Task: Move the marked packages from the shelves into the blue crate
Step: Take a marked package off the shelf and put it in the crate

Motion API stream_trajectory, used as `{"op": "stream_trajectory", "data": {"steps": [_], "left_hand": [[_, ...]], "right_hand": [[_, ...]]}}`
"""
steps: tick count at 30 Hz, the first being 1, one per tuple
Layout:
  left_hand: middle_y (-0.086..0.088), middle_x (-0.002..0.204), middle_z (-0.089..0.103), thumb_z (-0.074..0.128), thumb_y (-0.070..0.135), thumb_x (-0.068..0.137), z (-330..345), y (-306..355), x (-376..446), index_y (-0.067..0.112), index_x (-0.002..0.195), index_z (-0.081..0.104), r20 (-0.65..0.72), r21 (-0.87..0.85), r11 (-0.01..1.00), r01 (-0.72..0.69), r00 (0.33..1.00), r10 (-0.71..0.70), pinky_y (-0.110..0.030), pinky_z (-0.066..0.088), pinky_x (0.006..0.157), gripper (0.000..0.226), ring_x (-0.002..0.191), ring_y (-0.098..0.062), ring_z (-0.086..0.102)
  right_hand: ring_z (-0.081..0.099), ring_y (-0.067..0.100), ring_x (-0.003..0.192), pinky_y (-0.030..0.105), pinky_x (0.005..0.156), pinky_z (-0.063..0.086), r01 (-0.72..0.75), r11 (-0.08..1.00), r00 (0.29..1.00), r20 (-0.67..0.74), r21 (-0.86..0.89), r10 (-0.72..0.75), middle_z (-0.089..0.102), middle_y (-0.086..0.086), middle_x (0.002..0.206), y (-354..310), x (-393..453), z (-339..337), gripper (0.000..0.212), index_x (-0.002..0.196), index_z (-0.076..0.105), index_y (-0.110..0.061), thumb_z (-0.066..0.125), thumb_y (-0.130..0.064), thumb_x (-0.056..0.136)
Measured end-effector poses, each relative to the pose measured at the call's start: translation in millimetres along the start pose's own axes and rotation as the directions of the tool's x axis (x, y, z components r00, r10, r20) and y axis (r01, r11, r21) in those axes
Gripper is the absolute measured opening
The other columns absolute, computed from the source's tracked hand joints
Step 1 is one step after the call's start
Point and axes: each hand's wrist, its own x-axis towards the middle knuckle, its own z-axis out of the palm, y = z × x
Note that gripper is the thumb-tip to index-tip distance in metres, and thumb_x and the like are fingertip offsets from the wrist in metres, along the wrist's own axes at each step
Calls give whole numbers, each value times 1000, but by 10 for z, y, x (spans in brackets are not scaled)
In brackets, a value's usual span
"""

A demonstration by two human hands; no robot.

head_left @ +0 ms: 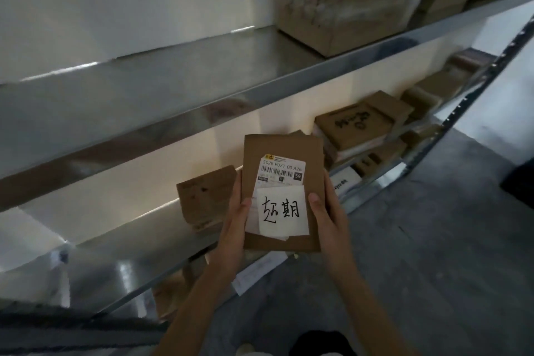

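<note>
I hold a flat brown cardboard package (281,150) upright in front of the metal shelves. It bears a barcode label and a white note (281,209) with handwritten black characters. My left hand (232,228) grips its left edge and my right hand (329,220) grips its right edge, thumbs on the front. No blue crate is in view.
A small brown box (205,196) sits on the middle shelf (121,243) just behind the held package. Stacked parcels (358,127) lie further right on that shelf. Large cartons (346,0) stand on the upper shelf (144,89). Grey floor (419,254) spreads to the right.
</note>
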Motion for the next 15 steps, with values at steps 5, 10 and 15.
{"op": "stream_trajectory", "data": {"steps": [5,10,15], "left_hand": [[22,131,52,37,20,98,959,96,305,43,141,28,239,-72,996,-58,968,73,-14,53,78,50,110,6,58],[29,120,56,27,11,102,1951,109,528,41,142,27,403,-59,997,-55,912,75,-13,52,74,50,103,9,61],[17,131,52,28,14,101,2766,75,668,34,148,21,485,-38,997,-63,872,73,-17,53,81,51,108,5,60]], "right_hand": [[64,4,110,30,90,56,-25,1000,987,-159,-14,23,55,-10,139,-164,240,-816,55,148,32,-41,51,-35,97],[65,-7,98,13,77,54,-3,999,952,-306,-39,-9,65,-27,116,-298,548,-1666,52,149,31,-38,48,-32,100],[64,11,113,35,95,54,15,998,929,-369,-61,-37,58,-2,137,-397,795,-2370,52,150,31,-35,46,-30,101]]}}
